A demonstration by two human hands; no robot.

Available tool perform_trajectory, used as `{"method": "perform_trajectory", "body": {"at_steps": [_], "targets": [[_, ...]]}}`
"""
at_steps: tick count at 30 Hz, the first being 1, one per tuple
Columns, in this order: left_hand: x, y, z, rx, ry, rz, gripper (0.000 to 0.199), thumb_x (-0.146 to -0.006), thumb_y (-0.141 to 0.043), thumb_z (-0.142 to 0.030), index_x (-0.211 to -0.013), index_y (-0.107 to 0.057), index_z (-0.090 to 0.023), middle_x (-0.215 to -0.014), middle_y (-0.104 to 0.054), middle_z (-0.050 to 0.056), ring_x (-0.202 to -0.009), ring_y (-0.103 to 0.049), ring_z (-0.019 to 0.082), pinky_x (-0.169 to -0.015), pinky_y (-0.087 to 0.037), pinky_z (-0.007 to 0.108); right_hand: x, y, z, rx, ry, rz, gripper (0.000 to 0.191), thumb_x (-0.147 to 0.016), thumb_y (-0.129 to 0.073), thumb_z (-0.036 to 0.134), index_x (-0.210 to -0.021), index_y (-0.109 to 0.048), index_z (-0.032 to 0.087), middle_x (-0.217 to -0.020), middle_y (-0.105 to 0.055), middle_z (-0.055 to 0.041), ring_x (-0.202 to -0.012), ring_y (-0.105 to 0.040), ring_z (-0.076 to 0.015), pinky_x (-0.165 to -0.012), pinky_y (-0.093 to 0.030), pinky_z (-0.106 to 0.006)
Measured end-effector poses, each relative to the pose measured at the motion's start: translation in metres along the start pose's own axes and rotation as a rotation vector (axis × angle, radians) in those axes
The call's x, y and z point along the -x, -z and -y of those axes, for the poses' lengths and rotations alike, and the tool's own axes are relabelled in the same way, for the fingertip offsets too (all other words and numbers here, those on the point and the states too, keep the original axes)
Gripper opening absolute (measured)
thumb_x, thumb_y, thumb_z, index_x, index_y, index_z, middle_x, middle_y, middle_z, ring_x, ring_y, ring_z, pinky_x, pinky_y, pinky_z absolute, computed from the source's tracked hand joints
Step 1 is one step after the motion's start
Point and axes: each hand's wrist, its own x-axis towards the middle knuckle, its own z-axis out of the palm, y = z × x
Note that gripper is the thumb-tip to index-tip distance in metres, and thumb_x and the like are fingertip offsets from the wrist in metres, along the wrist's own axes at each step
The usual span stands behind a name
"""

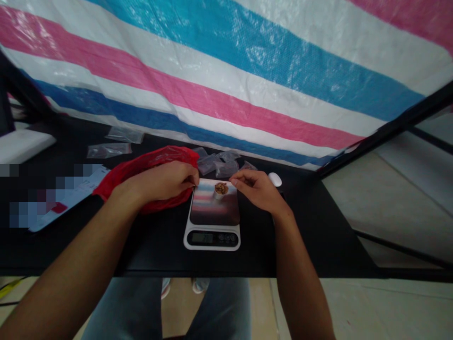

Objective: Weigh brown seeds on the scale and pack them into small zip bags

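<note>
A white kitchen scale (212,238) with a shiny metal plate stands on the black table, its display lit too faintly to read surely. On the plate's upper part sits a small white cup (221,190) filled with brown pieces. My left hand (173,179) is closed, over the edge of an open red plastic bag (155,157), its fingertips at the scale's upper left corner; what they pinch is too small to make out. To the right of the cup, my right hand (255,186) has thumb and forefinger pressed together beside it, with anything between them too small to tell.
Small clear plastic bags (226,168) lie behind the scale, more (109,150) at the back left. A white oval object (274,179) lies right of my right hand. A striped sheet (212,94) hangs behind the black table (159,257). Papers lie at the left.
</note>
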Motion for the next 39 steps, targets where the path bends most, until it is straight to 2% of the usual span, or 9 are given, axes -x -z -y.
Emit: {"method": "perform_trajectory", "body": {"at_steps": [7, 11, 17, 22, 26, 29, 33, 39], "targets": [[0.004, 0.002, 0.003, -0.020, 0.068, 0.075, 0.032, -0.084, -0.055, -0.014, -0.102, -0.080, -0.022, -0.107, -0.082, 0.006, -0.094, -0.075, 0.024, -0.089, -0.056, 0.031, 0.000, 0.000, -0.002, 0.006, -0.005, 0.006, 0.021, -0.095, -0.065, 0.034, -0.091, -0.077, 0.017, -0.087, -0.075, -0.0042, -0.078, -0.064, -0.0170, -0.069, -0.048, -0.028], [0.004, 0.000, 0.006, -0.020, 0.090, 0.138, 0.041, -0.083, -0.052, -0.014, -0.108, -0.082, -0.026, -0.111, -0.082, 0.004, -0.099, -0.075, 0.026, -0.095, -0.055, 0.035, 0.000, 0.000, -0.002, 0.001, -0.013, 0.006, 0.022, -0.095, -0.065, 0.035, -0.091, -0.077, 0.017, -0.088, -0.075, -0.0043, -0.078, -0.064, -0.0171, -0.069, -0.048, -0.028], [0.010, -0.002, 0.008, -0.061, 0.182, 0.127, 0.036, -0.079, -0.057, -0.017, -0.102, -0.084, -0.026, -0.108, -0.082, 0.008, -0.095, -0.076, 0.030, -0.085, -0.057, 0.035, 0.000, -0.001, -0.005, 0.002, -0.022, 0.008, 0.021, -0.095, -0.066, 0.035, -0.093, -0.077, 0.017, -0.087, -0.074, -0.0040, -0.076, -0.063, -0.0164, -0.066, -0.046, -0.027], [0.015, -0.001, 0.001, -0.118, 0.130, 0.065, 0.036, -0.087, -0.052, -0.018, -0.102, -0.083, -0.029, -0.105, -0.082, 0.006, -0.095, -0.077, 0.029, -0.088, -0.056, 0.039, -0.001, 0.000, -0.005, -0.012, -0.013, 0.014, 0.021, -0.095, -0.066, 0.035, -0.092, -0.077, 0.017, -0.089, -0.075, -0.0041, -0.079, -0.065, -0.0168, -0.069, -0.048, -0.027], [0.014, -0.004, -0.007, -0.143, 0.127, 0.060, 0.028, -0.092, -0.055, -0.025, -0.092, -0.082, -0.026, -0.096, -0.082, 0.010, -0.086, -0.077, 0.029, -0.081, -0.057, 0.038, -0.001, 0.000, -0.005, 0.006, -0.015, 0.010, 0.021, -0.095, -0.066, 0.035, -0.093, -0.077, 0.017, -0.090, -0.075, -0.0044, -0.078, -0.065, -0.0170, -0.068, -0.048, -0.028], [0.013, -0.007, -0.013, -0.164, 0.136, 0.075, 0.023, -0.091, -0.060, -0.026, -0.087, -0.082, -0.024, -0.097, -0.081, 0.011, -0.087, -0.077, 0.030, -0.079, -0.057, 0.037, 0.000, 0.000, -0.006, 0.029, -0.026, 0.014, 0.021, -0.096, -0.065, 0.035, -0.093, -0.077, 0.018, -0.089, -0.075, -0.0047, -0.077, -0.064, -0.0172, -0.068, -0.047, -0.028], [0.009, -0.006, -0.021, -0.203, 0.172, 0.116, 0.022, -0.089, -0.062, -0.020, -0.093, -0.083, -0.025, -0.098, -0.082, 0.011, -0.092, -0.077, 0.029, -0.080, -0.056, 0.034, 0.000, 0.000, -0.005, 0.030, -0.033, 0.017, 0.021, -0.095, -0.065, 0.034, -0.093, -0.077, 0.017, -0.088, -0.075, -0.0047, -0.077, -0.064, -0.0172, -0.068, -0.047, -0.028], [0.006, -0.005, -0.025, -0.238, 0.167, 0.142, 0.027, -0.090, -0.057, -0.019, -0.096, -0.083, -0.023, -0.102, -0.081, 0.014, -0.095, -0.077, 0.033, -0.080, -0.057, 0.038, -0.001, 0.000, -0.005, 0.019, -0.046, 0.017, 0.020, -0.095, -0.066, 0.034, -0.092, -0.077, 0.017, -0.087, -0.075, -0.0042, -0.076, -0.064, -0.0168, -0.067, -0.047, -0.028]]}}
